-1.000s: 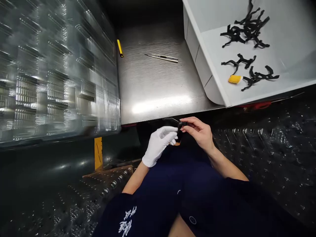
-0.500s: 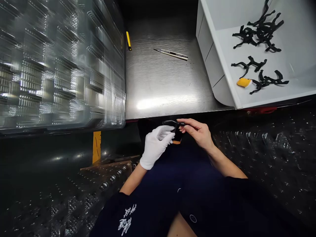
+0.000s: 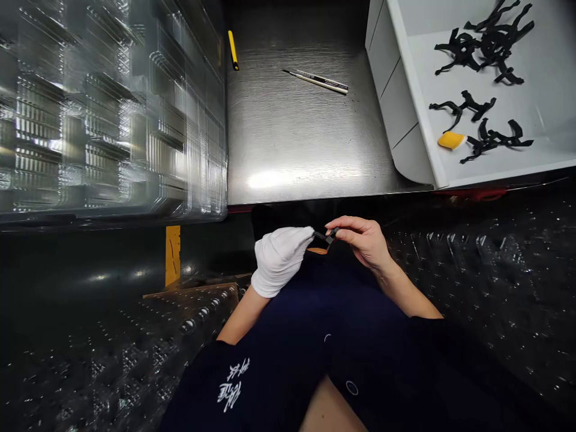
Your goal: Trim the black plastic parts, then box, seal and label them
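My left hand (image 3: 279,258), in a white glove, pinches one end of a small black plastic part (image 3: 321,236) just below the front edge of the metal table. My bare right hand (image 3: 363,240) grips the other end between thumb and fingers. Much of the part is hidden by the fingers, so its full shape does not show. Similar black branched parts (image 3: 477,107) lie in the white bin (image 3: 490,171) at the upper right. Close under my fingers is an orange-brown strip (image 3: 317,251); I cannot tell what it belongs to.
On the metal table (image 3: 297,138) lie a yellow-handled knife (image 3: 233,51) and two slim pen-like tools (image 3: 317,81). Stacked clear plastic trays (image 3: 135,120) fill the left side. A small yellow piece (image 3: 451,140) sits in the bin. Dark bubbled sheeting (image 3: 486,270) lies at the lower right.
My left hand has turned, its fingers now closed together over the part's end. The part is held at a different angle between both hands. The camera view has shifted slightly.
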The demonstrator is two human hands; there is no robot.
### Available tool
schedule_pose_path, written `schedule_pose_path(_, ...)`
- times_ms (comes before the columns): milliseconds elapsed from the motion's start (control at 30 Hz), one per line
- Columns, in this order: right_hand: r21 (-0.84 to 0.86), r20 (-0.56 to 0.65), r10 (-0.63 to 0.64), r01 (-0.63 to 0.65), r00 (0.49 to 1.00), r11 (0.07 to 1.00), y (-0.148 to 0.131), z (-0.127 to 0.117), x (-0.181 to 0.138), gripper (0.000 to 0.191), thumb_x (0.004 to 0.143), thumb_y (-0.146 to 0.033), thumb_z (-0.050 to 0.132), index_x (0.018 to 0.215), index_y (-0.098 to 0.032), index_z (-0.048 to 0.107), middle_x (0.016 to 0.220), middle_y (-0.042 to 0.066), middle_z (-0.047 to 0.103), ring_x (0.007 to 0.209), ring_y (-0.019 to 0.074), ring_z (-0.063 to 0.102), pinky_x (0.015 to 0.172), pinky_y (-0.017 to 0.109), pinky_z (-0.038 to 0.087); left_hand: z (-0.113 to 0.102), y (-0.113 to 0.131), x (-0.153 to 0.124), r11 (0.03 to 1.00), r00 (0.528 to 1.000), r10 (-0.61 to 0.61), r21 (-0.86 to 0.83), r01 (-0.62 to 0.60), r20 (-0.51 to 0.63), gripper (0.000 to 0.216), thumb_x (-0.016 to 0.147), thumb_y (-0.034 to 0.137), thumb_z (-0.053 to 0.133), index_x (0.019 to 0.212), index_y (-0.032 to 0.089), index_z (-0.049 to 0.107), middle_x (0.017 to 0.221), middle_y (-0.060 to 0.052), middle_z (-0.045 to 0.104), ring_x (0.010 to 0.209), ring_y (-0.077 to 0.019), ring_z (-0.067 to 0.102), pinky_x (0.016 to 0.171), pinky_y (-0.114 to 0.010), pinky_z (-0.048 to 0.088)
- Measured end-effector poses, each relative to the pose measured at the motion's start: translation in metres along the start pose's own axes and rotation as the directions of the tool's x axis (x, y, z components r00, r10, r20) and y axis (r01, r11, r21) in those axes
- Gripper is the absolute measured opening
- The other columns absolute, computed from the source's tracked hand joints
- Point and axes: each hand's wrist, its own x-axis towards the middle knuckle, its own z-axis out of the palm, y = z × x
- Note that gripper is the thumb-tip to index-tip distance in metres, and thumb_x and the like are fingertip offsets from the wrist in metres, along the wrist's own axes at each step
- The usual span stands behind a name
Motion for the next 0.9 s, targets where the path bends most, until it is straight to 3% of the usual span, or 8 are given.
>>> schedule_pose_path(167,-0.174,0.052,-0.129,0.136,0.990,0.975,0.000,-0.002,-0.004,0.015,0.082,-0.037,0.084,0.096,-0.030,0.084,0.092,0.002,0.078,0.085,0.0157,0.072,0.083,0.029,0.061,0.002,0.000,-0.005,0.999,0.999,-0.036,0.009,0.036,0.027,0.010,0.097,0.023,0.068,0.098,0.018,0.077,0.087,-0.004,0.080,0.073,-0.0162,0.076,0.065,-0.024,0.057)
schedule_pose_path(367,-0.219,0.055,-0.142,0.151,0.988,0.964,0.003,-0.002,-0.004,0.016,0.082,-0.039,0.083,0.095,-0.030,0.084,0.093,0.002,0.078,0.086,0.0167,0.072,0.084,0.031,0.061,0.003,-0.002,-0.007,0.998,0.997,-0.058,0.007,0.058,0.046,0.011,0.098,0.024,0.067,0.100,0.018,0.077,0.089,-0.004,0.080,0.074,-0.0164,0.076,0.066,-0.024,0.057)
schedule_pose_path(567,-0.182,0.005,-0.095,0.094,0.995,0.979,0.006,0.000,0.000,0.018,0.077,-0.041,0.086,0.089,-0.027,0.083,0.088,0.002,0.078,0.080,0.0151,0.071,0.077,0.027,0.059,0.004,-0.004,-0.013,0.995,0.993,-0.095,-0.001,0.095,0.063,0.014,0.099,0.027,0.066,0.104,0.019,0.076,0.089,-0.003,0.080,0.074,-0.0157,0.075,0.068,-0.024,0.056)
schedule_pose_path(733,-0.121,-0.037,0.025,-0.029,0.999,0.992,0.005,0.011,0.012,0.038,0.069,-0.055,0.087,0.079,-0.020,0.078,0.068,0.000,0.071,0.060,0.0120,0.062,0.061,0.026,0.055,0.003,-0.005,-0.002,0.999,0.988,0.050,-0.004,-0.050,0.144,0.039,0.103,0.043,0.055,0.132,0.019,0.068,0.097,-0.006,0.080,0.072,-0.0166,0.074,0.059,-0.025,0.051)
schedule_pose_path(900,-0.120,-0.045,0.085,-0.090,0.995,0.989,-0.003,0.017,0.021,0.047,0.063,-0.060,0.087,0.070,-0.017,0.070,0.061,-0.003,0.065,0.055,0.0093,0.056,0.056,0.023,0.047,0.011,-0.006,0.014,0.995,0.994,0.081,-0.062,-0.076,0.076,0.038,0.103,0.035,0.058,0.138,0.023,0.065,0.097,-0.006,0.079,0.071,-0.0151,0.072,0.059,-0.022,0.048)
